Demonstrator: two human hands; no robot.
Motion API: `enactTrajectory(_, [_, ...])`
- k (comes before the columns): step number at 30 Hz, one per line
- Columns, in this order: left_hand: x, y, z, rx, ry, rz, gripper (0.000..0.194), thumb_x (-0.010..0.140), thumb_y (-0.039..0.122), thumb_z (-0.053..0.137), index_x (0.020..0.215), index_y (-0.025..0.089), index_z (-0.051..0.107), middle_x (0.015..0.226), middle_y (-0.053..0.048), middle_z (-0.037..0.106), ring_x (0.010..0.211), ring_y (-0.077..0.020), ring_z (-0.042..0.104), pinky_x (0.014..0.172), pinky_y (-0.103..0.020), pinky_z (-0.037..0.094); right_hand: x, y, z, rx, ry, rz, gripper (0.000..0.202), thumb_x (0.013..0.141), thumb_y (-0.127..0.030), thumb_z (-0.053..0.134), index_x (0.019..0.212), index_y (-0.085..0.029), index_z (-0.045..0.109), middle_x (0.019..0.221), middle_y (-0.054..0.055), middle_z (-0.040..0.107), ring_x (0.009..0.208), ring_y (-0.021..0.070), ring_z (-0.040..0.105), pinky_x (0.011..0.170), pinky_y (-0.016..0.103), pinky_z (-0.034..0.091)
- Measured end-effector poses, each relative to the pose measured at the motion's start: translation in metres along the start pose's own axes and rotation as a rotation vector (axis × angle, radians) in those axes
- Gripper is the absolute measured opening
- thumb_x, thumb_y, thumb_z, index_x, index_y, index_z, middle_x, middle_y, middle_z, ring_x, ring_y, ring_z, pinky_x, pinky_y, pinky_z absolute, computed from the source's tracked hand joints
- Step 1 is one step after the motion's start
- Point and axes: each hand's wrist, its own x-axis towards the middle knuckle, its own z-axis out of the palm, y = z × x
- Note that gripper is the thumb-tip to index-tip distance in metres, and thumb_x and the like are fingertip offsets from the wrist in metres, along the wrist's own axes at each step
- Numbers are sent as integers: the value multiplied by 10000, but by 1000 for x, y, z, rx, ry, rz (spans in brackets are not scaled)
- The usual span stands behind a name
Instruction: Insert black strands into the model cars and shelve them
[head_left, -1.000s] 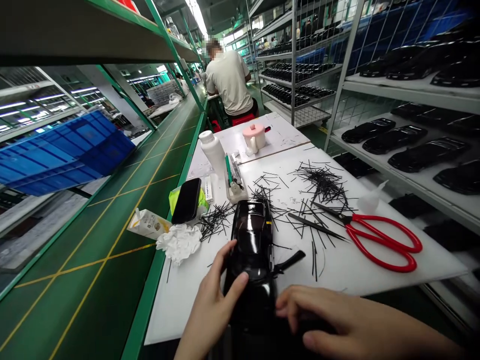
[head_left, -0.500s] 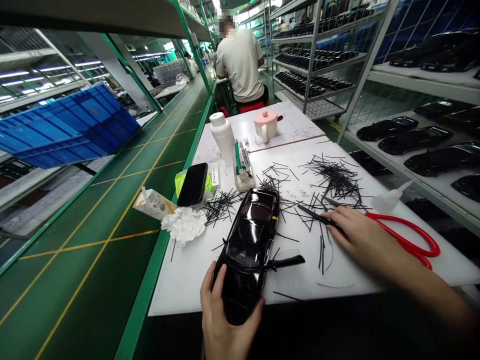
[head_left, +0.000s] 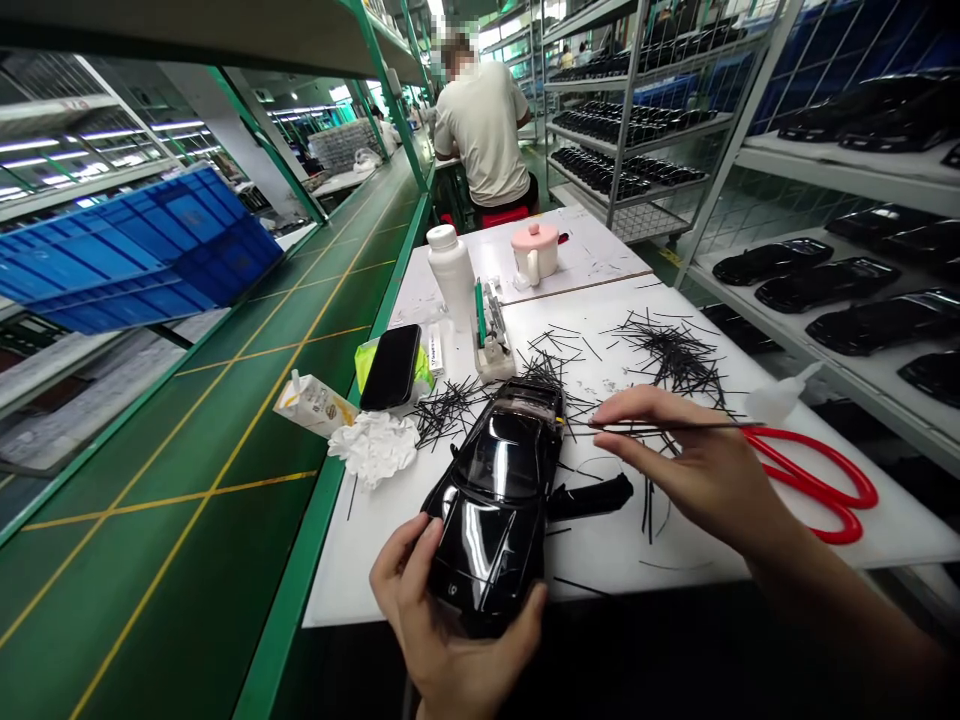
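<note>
A glossy black model car [head_left: 491, 520] is tilted up on the white worktop, its hood toward me and one side door [head_left: 592, 497] swung out. My left hand [head_left: 457, 620] grips the front end, fingers on one side and thumb on the other. In my right hand [head_left: 675, 450] are slim dark tweezers [head_left: 712, 426], pinched between thumb and fingers and pointing at the car's rear side. A small yellow mark shows there, close to the tips. Whether the tips touch it or hold anything, I cannot make out.
Loose black strips [head_left: 667, 350] lie in piles around the car. Red-handled scissors [head_left: 847, 525] and a clear squeeze bottle [head_left: 780, 398] sit at right. Crumpled tissue [head_left: 373, 447], a drink carton [head_left: 311, 403], and a phone [head_left: 394, 367] line the left, beside a green conveyor [head_left: 247, 400].
My right hand has lifted the tweezers off the worktop and brought them left to the car's rear side. My left hand has tipped the car so its hood shows more.
</note>
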Motion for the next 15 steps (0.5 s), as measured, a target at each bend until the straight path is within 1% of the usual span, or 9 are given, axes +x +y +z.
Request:
enactTrajectory(3, [3,0,0,-16,1,2,822,679,294,808,1403,214,426,1270,-115,466,1151,-300,512,977,-453,459,7,-1,5,-68,-105,-59,48,923,-280,626,913,-235,639,906,23,718,888,200,669,820,334,518])
enactTrajectory(7, [2,-1,-1,-26,-13,9,817,682,292,807,1401,209,428,1268,-116,468,1148,-292,512,978,-440,454,10,-2,6,-149,-168,-84,30,916,-254,609,910,-236,633,891,32,729,892,217,661,820,353,509])
enactTrajectory(10, [1,-2,0,-38,-10,-2,803,683,297,807,1390,208,436,1262,-115,471,1138,-290,518,969,-440,462,8,0,5,-134,-206,-57,54,917,-277,606,914,-238,644,909,31,729,899,213,666,812,344,518])
enactTrajectory(15, [-3,-3,0,-30,-11,3,784,678,300,811,1368,210,450,1242,-110,487,1119,-292,532,956,-448,474,9,4,3,-29,-317,23,107,899,-332,636,923,-236,676,945,32,726,904,211,675,798,334,529])
